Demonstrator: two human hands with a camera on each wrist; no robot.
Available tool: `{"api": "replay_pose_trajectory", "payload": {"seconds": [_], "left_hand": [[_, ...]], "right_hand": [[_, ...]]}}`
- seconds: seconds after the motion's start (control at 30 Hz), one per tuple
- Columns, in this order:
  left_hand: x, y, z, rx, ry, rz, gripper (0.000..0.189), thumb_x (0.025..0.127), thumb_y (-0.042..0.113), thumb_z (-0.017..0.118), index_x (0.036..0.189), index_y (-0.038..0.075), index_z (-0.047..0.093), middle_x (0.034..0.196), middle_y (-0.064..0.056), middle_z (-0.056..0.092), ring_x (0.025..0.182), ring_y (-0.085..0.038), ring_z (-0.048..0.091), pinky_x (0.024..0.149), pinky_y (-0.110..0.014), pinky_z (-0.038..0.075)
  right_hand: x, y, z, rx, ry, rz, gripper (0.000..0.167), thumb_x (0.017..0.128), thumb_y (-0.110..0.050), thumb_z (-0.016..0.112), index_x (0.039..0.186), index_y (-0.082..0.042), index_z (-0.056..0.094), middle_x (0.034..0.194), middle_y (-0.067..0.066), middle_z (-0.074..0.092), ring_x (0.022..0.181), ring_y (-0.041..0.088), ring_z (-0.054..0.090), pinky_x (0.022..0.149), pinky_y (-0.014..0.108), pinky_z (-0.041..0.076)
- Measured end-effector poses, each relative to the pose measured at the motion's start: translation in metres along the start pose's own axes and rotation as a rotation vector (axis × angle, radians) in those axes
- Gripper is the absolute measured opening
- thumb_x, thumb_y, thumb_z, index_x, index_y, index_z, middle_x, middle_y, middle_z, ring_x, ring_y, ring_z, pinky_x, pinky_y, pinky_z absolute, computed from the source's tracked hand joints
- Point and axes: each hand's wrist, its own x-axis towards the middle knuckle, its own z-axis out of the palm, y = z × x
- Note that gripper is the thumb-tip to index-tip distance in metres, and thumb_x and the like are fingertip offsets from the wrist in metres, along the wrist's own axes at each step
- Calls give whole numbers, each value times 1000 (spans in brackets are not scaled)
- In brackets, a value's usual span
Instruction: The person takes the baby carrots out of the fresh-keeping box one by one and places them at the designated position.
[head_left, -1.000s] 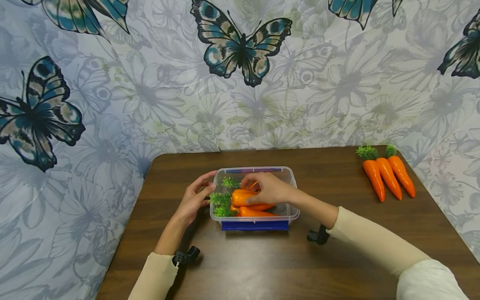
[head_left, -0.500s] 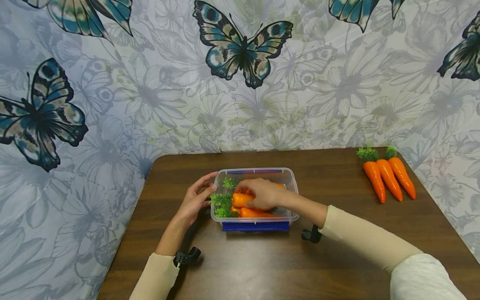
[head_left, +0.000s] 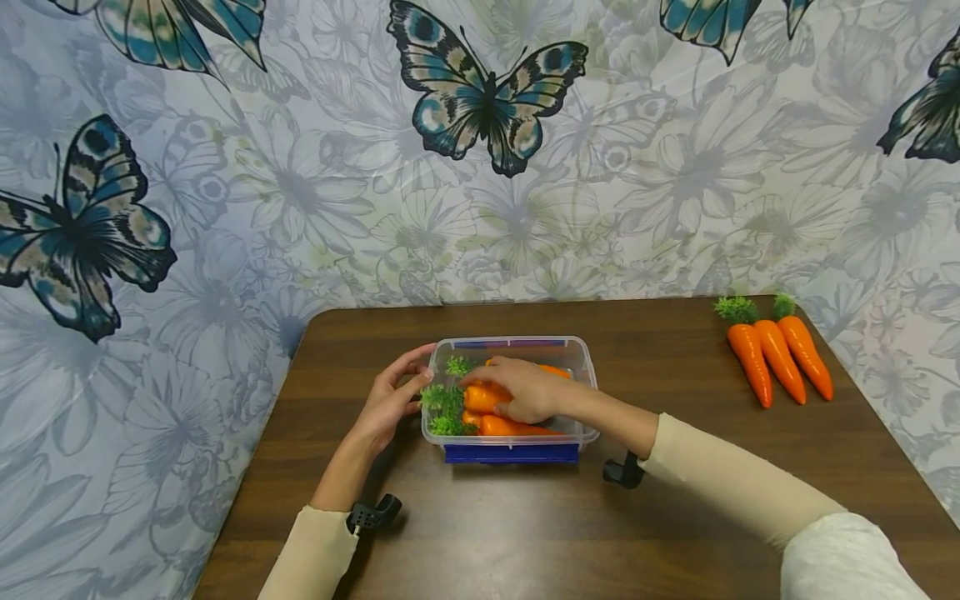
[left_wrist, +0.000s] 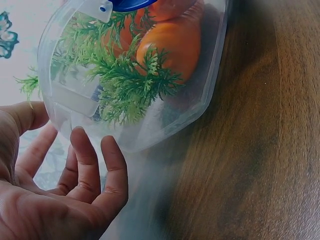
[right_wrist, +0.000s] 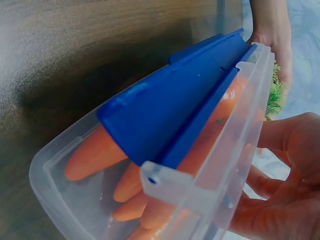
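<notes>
A clear plastic food box (head_left: 585,358) with blue side clips sits on the table, holding several orange toy carrots (head_left: 513,427) with green tops (head_left: 446,400) at its left end. The left hand (head_left: 390,396) rests against the box's left end, its thumb and loosely bent fingers on the outside, as the left wrist view shows. The right hand (head_left: 525,390) reaches into the box from the right, over the carrots. Its fingers stretch left across an orange carrot, thumb on the near side. The palm hides part of the carrots. In the right wrist view, the blue clip (right_wrist: 165,105) stands folded outward.
Three more carrots (head_left: 780,358) lie side by side at the table's back right corner. The brown wooden table (head_left: 510,525) meets a butterfly-patterned cloth (head_left: 525,233) at its back edge. Black wrist cameras hang from both wrists.
The right hand has lowered deeper into the box over the carrots, and its fingers now stretch further left. An orange carrot has come into view behind it. The left hand stays against the box.
</notes>
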Motion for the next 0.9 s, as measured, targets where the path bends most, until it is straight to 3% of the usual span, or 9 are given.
{"api": "replay_pose_trajectory", "payload": {"seconds": [0.27, 0.67, 0.9], "left_hand": [[2, -1, 1, -7, 0, -3, 47, 109, 24, 66, 155, 31, 57, 129, -6, 48, 105, -18, 62, 87, -37, 63], [2, -1, 1, 17, 10, 3, 49, 109, 28, 67, 156, 32, 56, 130, -6, 48, 117, -32, 58, 89, -40, 62], [2, -1, 1, 17, 5, 2, 49, 109, 28, 67, 156, 32, 56, 131, -5, 48, 116, -28, 58, 88, -38, 62]], "right_hand": [[-8, 6, -6, 41, 72, -45, 55, 103, -11, 68, 156, -16, 54, 151, 12, 59, 139, 31, 58, 122, 54, 45], [-20, 15, -13, 221, 126, -64, 58, 106, -11, 64, 161, -10, 47, 152, 13, 59, 133, 30, 62, 113, 52, 54], [-26, 20, -19, 349, 154, -31, 57, 107, -14, 64, 161, -11, 46, 150, 12, 62, 132, 33, 64, 113, 52, 53]]}}
